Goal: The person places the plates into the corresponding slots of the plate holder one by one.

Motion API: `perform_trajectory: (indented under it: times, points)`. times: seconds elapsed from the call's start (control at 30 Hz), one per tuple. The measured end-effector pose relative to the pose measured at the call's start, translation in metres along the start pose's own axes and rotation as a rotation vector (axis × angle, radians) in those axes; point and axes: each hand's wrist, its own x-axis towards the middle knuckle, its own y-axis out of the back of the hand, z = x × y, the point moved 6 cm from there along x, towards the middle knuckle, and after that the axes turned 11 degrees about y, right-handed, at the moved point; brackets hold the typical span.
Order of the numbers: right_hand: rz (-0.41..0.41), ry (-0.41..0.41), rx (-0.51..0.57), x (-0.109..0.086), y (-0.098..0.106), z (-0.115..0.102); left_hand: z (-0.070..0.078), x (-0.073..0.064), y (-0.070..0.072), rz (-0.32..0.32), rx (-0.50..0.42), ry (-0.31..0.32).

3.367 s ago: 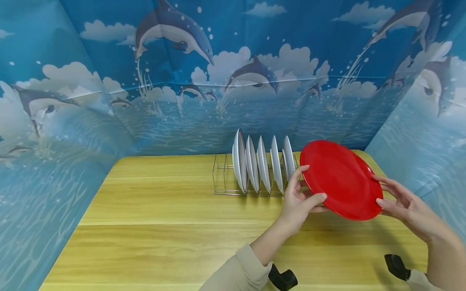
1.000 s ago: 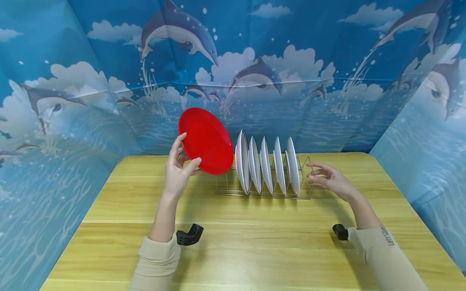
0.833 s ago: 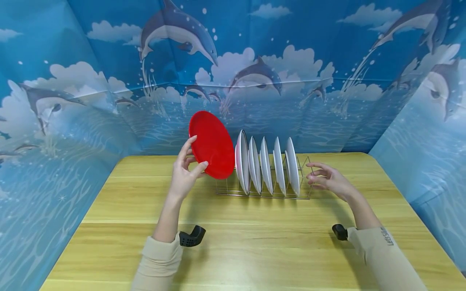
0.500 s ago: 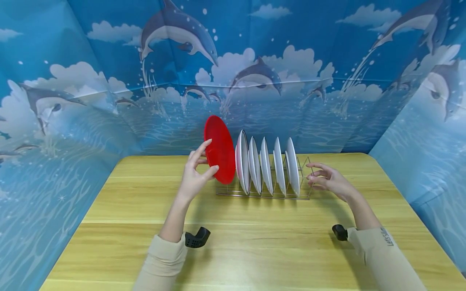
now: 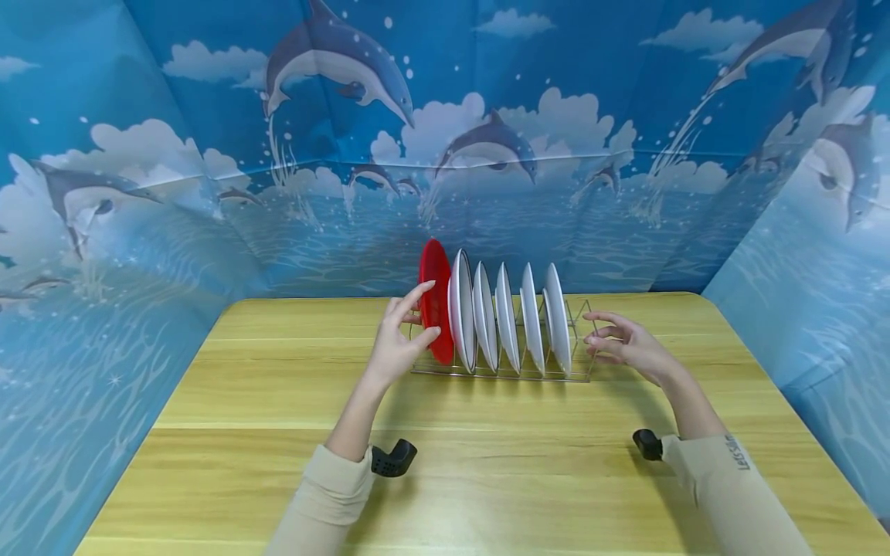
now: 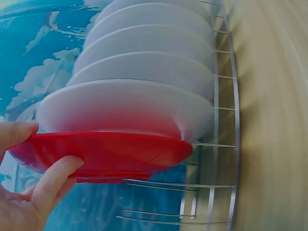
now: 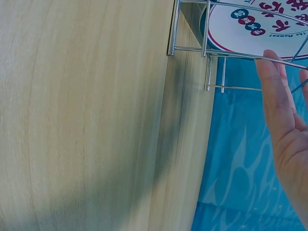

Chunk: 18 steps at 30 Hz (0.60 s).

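Observation:
My left hand (image 5: 398, 344) pinches the near left rim of a red plate (image 5: 435, 309) between thumb and fingers. The plate stands almost on edge inside the left end of a wire dish rack (image 5: 501, 376). In the left wrist view, the red plate (image 6: 110, 151) lies close against the leftmost white plate (image 6: 125, 103); whether its lower edge rests on the wires is hard to tell. My right hand (image 5: 629, 347) holds the rack's right end wire with its fingertips, as the right wrist view shows the hand (image 7: 284, 110) at the wire beside a printed plate (image 7: 284, 41).
Several white plates (image 5: 507, 318) stand on edge in a row in the rack. Beneath lies a wooden table (image 5: 487, 463). A dolphin-printed blue cloth (image 5: 313, 193) hangs behind it and at both sides. A black wrist mount (image 5: 394, 459) sits at each cuff.
The red plate went from both hands on the right to my left hand, then moved right and down into the rack, turning upright. My right hand took the rack's right end and stayed there.

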Motion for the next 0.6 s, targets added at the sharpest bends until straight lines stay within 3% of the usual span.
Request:
perform_trajectory:
  times: [0.2, 0.37, 0.6]
  points:
    - [-0.004, -0.001, 0.000, 0.000, -0.001, 0.001, -0.014, 0.000, -0.008, 0.024, 0.009, 0.033]
    - [-0.004, -0.013, -0.002, 0.000, -0.001, 0.000, -0.019, -0.001, -0.012, 0.033, 0.015, -0.008]
    - [-0.002, -0.013, 0.001, -0.001, -0.001, 0.000, -0.025, -0.003, -0.015, 0.023, 0.009, 0.010]
